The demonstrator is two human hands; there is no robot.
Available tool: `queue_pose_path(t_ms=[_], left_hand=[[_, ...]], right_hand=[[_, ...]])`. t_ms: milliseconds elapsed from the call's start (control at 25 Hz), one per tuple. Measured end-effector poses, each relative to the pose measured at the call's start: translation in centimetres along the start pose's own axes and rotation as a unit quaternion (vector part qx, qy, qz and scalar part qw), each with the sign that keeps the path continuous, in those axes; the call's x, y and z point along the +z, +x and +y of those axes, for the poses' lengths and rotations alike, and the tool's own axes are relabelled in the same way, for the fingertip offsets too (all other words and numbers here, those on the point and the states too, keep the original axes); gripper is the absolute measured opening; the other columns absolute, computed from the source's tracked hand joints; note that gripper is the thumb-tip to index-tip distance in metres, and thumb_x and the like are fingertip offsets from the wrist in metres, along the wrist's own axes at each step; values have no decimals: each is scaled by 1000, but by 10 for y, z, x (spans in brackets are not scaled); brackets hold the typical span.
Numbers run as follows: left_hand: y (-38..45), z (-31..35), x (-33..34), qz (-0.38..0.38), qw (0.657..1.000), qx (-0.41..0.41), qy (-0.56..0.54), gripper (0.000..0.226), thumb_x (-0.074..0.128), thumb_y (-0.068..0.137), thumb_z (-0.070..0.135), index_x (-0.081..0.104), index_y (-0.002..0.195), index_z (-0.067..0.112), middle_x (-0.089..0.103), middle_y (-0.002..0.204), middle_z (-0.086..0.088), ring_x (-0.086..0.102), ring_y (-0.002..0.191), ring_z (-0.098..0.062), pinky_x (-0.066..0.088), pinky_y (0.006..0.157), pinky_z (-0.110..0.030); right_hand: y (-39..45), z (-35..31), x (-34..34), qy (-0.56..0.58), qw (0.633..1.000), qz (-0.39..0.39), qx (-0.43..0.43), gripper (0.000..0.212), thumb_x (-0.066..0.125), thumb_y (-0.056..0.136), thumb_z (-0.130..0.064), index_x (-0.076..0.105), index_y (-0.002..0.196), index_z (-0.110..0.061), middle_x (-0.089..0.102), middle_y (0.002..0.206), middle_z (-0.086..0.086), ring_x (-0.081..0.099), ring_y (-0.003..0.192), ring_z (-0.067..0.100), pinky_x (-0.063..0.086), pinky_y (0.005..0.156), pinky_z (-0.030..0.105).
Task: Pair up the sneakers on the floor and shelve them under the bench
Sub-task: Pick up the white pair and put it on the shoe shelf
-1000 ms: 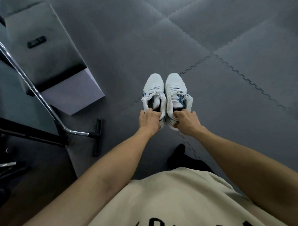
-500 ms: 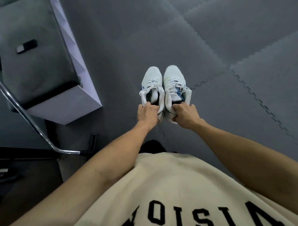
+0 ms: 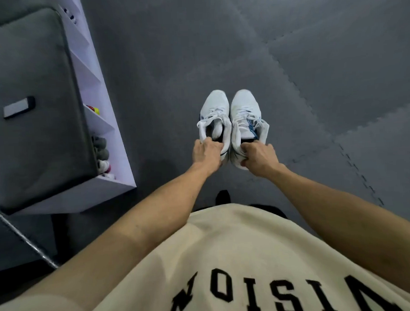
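Leftmost, the bench point(image 3: 32, 103) shows its grey cushion from above, with a small dark tag point(image 3: 18, 107) lying on it, and along its side runs a white shelf point(image 3: 98, 121) split into compartments. Some of these already hold shoes point(image 3: 101, 154), grey and white ones in the nearer slots, something red and yellow in a farther one; the compartments between look free, though their depth is hidden from this angle. A metal bar point(image 3: 21, 238) crosses the lower corner. Further right, over the grey floor mats point(image 3: 312, 70), the left hand point(image 3: 207, 155) grips the heel collar of the left sneaker point(image 3: 215, 117), fingers curled round the rim, and beside it the right hand point(image 3: 260, 157) pinches the heel of the right sneaker point(image 3: 245, 116) in the same way. Both are white, toes pointing away, sides touching or nearly so; whether the soles rest on the mat or hang just above it I cannot tell. The pair looks matched, so the step in hand is probably the carry to the shelf. To do it well, keep both heel grips firm, swing the pair left together with toes level, pick a free compartment, and slide them in toes first without knocking the shoes already stored.
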State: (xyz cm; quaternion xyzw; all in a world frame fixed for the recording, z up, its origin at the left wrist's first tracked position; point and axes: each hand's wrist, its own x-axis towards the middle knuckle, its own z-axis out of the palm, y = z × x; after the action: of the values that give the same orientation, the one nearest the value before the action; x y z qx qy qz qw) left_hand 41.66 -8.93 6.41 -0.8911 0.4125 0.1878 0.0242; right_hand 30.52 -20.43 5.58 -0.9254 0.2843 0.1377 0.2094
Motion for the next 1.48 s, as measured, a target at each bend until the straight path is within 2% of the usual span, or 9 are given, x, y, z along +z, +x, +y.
queue_pose_path(t_ms=[200,360,680,840,1080,1320,1480], left_hand=[[127,-13,-58,3,1000,-3,9,21,66,87,27,66,107,22,57,114,-8,51,99,-28,35,86,-31],[246,-15,-95,5,1000,-24,-3,17,69,84,30,66,99,22,58,110,-7,52,94,-27,33,82,-30],[456,-14,-194,22,996,-78,-31,19,69,86,30,65,99,17,57,110,-10,52,96,-27,33,87,-32],[548,-30,-229,24,995,-91,-23,21,70,86,30,64,101,18,58,111,-9,52,99,-25,34,91,-32],[717,-85,-284,19,995,-95,-39,21,70,85,30,64,102,18,56,111,-7,52,98,-25,35,88,-31],[866,-157,-365,29,996,-78,-45,24,72,84,32,66,104,19,58,110,-7,53,99,-26,36,91,-33],[956,-196,-405,38,995,-86,-34,23,71,85,29,66,105,19,58,109,-8,52,99,-26,37,90,-33]], right_hand=[[125,10,-66,-14,1000,10,-15,18,63,79,-17,47,79,-22,62,98,9,56,94,33,35,77,37],[245,35,-114,-17,999,2,-29,17,63,77,-15,47,77,-20,61,95,9,56,92,34,35,77,37],[465,68,-239,-34,995,-6,-97,14,61,79,-15,47,77,-19,62,95,10,56,90,33,35,77,37],[560,69,-279,-42,993,-11,-110,15,60,78,-12,46,77,-18,62,95,10,56,91,33,32,75,36],[737,54,-338,-46,993,-13,-105,17,61,79,-11,46,77,-20,62,95,8,56,92,32,30,74,35],[900,12,-405,-36,995,-9,-96,17,61,77,-10,47,76,-19,61,92,8,56,90,33,33,76,37],[1001,-7,-440,-37,994,1,-100,16,62,77,-10,49,77,-19,63,94,8,57,91,33,30,74,35]])
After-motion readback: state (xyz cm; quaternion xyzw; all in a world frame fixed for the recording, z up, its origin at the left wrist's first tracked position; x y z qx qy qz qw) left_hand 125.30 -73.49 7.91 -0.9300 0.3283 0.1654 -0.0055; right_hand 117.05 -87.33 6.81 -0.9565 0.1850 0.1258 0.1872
